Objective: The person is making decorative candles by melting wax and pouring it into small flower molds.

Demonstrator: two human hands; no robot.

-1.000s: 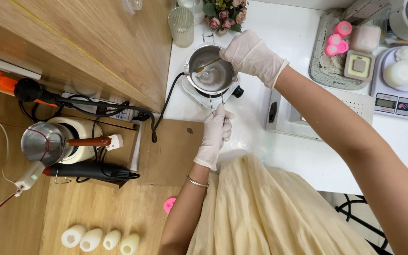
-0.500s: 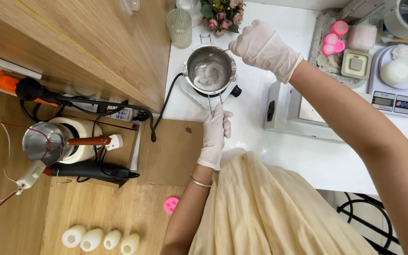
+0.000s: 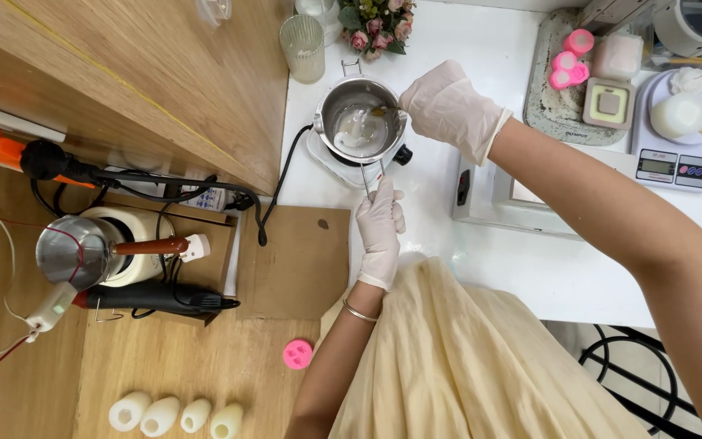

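Both gloved hands grip: left hand [image 3: 380, 230] fingers clamp the pot handle [image 3: 368, 176], right hand [image 3: 451, 108] fingers pinch the stirrer [image 3: 383, 110].

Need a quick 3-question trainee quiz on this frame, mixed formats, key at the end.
1. True or false: the left hand grips the wire handle of the steel pot.
2. Which is the right hand doing? A: resting on the digital scale. B: holding a stirring tool over the pot's rim. C: lifting the ribbed glass.
3. Fill in: the pot sits on a small white ____ with a black knob.

Key: 1 true. 2 B. 3 hotplate.
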